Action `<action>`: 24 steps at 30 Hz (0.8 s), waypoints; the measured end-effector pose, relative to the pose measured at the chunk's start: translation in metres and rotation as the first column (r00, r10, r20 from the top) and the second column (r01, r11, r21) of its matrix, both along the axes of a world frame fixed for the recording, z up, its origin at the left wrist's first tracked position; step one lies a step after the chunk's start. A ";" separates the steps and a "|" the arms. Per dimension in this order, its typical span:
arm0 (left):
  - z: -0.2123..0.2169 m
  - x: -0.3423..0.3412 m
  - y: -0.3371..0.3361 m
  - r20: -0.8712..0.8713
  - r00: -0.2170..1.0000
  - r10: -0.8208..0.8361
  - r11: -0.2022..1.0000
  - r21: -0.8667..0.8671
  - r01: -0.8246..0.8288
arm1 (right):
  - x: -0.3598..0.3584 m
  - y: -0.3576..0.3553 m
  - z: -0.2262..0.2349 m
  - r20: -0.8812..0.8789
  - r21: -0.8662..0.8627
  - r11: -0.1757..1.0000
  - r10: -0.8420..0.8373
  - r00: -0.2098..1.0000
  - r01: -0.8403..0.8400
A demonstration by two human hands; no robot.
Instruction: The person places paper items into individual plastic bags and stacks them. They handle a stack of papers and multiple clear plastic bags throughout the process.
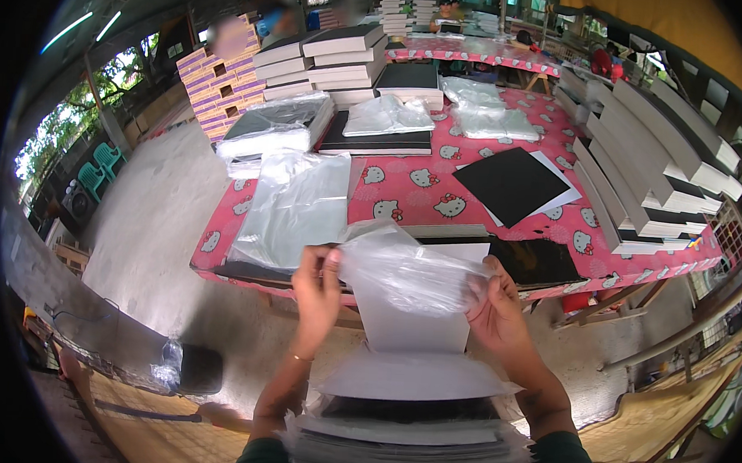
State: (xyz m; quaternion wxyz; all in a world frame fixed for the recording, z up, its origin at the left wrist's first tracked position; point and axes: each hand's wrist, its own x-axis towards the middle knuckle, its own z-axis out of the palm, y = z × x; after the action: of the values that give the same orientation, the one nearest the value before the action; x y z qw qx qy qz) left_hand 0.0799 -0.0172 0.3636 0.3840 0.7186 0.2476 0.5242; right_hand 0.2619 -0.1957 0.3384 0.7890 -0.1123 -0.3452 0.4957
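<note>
A: What are the two hands doing?

B: The left hand [317,289] and the right hand [493,307] hold up a clear plastic bag [406,270] between them. The fingers of each hand are pinched shut on one side of the bag. A white sheet [413,320] stands inside it, and its lower part hangs out below.

A: Which way does the sheet point?

B: Its long side runs up and down. The top end is in the bag, toward the tabletop [406,187]. The bottom end points down at the person's lap. The bag lies across it, stretched from hand to hand.

A: What does the bag look like?

B: Thin, shiny and crinkly. You can see through it. The sheet is flat and stiff with straight edges. It may be card or a thin book, I cannot tell from here.

A: Where is all this?

B: Just in front of the near edge of the tabletop, up in the air. Below the hands sits a pile of bagged flat things [408,423], white and dark, on the lap.

A: And on the tabletop?

B: A pink cloth with little cat faces covers it. A stack of clear bags [293,207] lies near the front left corner. A black square sheet [512,184] lies on white paper toward the right. Tall leaning stacks of books [655,173] with dark covers fill the right edge. More books [329,64] sit at the far edge.
</note>
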 end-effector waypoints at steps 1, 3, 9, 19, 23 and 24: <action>0.005 -0.001 -0.003 0.109 0.994 -0.032 0.999 -0.022 0.034 | -0.003 -0.001 0.005 0.048 -0.124 0.991 -0.036 0.998 0.042; 0.014 0.001 -0.029 0.006 0.996 -0.088 0.909 0.409 0.078 | -0.013 0.002 0.018 0.153 -0.447 0.894 0.032 0.988 0.040; 0.023 -0.036 0.006 -0.580 0.812 -0.064 0.813 0.442 0.380 | 0.023 -0.018 0.070 0.744 -0.161 0.965 -0.020 0.667 0.208; 0.085 0.001 -0.014 -0.610 0.791 0.045 0.922 0.331 0.203 | 0.057 -0.031 0.116 0.637 0.638 0.332 0.279 -0.718 0.695; 0.075 -0.035 0.015 -0.523 0.844 0.116 0.738 0.614 0.279 | 0.061 -0.063 0.143 0.802 0.139 0.588 0.405 -0.439 0.797; 0.077 -0.038 0.019 -0.450 0.887 -0.101 0.742 0.560 0.369 | 0.068 -0.068 0.136 0.846 0.156 0.648 0.302 -0.439 0.746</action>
State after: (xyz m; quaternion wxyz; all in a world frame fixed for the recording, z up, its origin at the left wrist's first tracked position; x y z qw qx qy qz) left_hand 0.0424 0.0022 0.4409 0.1271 0.9204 0.0341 0.3681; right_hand 0.3297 -0.2633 0.4740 0.1468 -0.7944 -0.5890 0.0195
